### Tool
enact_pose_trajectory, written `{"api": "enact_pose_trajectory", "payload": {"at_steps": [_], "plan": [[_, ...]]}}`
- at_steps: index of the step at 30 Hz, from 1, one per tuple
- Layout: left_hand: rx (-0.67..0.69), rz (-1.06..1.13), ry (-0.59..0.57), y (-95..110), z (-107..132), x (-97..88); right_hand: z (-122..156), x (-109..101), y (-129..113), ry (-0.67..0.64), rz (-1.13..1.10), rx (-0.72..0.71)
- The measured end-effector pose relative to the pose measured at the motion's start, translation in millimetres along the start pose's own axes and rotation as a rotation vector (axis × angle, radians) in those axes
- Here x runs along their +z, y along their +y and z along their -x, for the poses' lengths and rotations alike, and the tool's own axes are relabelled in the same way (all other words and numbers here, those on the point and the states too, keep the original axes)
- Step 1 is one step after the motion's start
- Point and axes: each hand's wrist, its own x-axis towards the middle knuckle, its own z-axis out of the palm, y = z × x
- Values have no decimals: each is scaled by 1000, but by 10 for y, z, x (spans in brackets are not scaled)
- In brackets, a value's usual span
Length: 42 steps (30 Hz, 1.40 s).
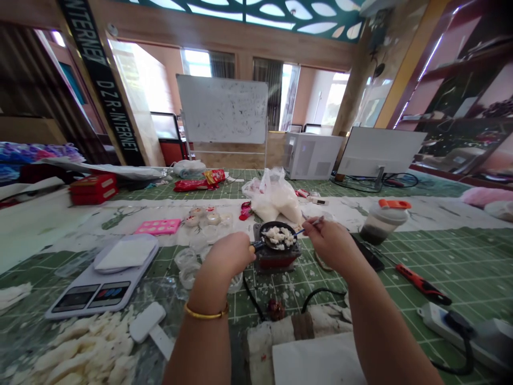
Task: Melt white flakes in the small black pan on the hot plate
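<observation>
A small black pan (267, 229) holding white chunks (279, 237) sits on a little red heater (276, 257) in the middle of the table. My left hand (230, 253), with a gold bangle (206, 314) on its wrist, is closed round the pan's handle. My right hand (331, 241) pinches a thin stick (309, 225) whose tip reaches the pan's right rim.
A digital scale (105, 278) lies at the left, with white flakes (76, 353) in front of it. Small clear cups (202, 224), a pink mould (158, 226), a bag of white powder (274, 199), a lidded cup (382, 221), a red cutter (422, 285) and a power strip (460, 326) surround the heater.
</observation>
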Motion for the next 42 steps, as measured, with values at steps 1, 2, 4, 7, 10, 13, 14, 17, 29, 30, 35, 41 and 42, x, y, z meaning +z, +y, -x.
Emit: {"api": "enact_pose_trajectory", "payload": {"at_steps": [1,2,4,7,10,13,14,17,29,30,35,41,42], "plan": [[-1,-2,2,4,1,-1,-6,10,3,-34,-21,-22],[0,-4,1,7,2,0,-12,20,4,-51,-44,-39],[3,-13,7,12,7,4,-25,35,3,-24,-66,-34],[-8,-40,38,31,13,23,-49,55,8,76,-41,23],[-49,-62,63,77,10,57,-78,90,16,51,-18,33],[-78,-66,64,127,-2,89,-85,110,23,-18,-8,15],[-79,-65,61,137,-7,96,-80,107,27,-17,-16,12],[-65,-62,54,141,-17,106,-57,83,39,3,-88,-1],[-20,-56,52,69,-41,90,22,11,-6,-84,-197,-89],[-18,-54,51,66,-42,88,24,12,-10,-90,-175,-86],[-23,-53,45,59,-39,82,23,2,7,-19,-193,-49],[-25,-52,47,67,-33,71,37,-34,6,-77,-154,-70],[-22,-53,40,69,-31,68,35,-39,12,-40,-142,-48]]}}
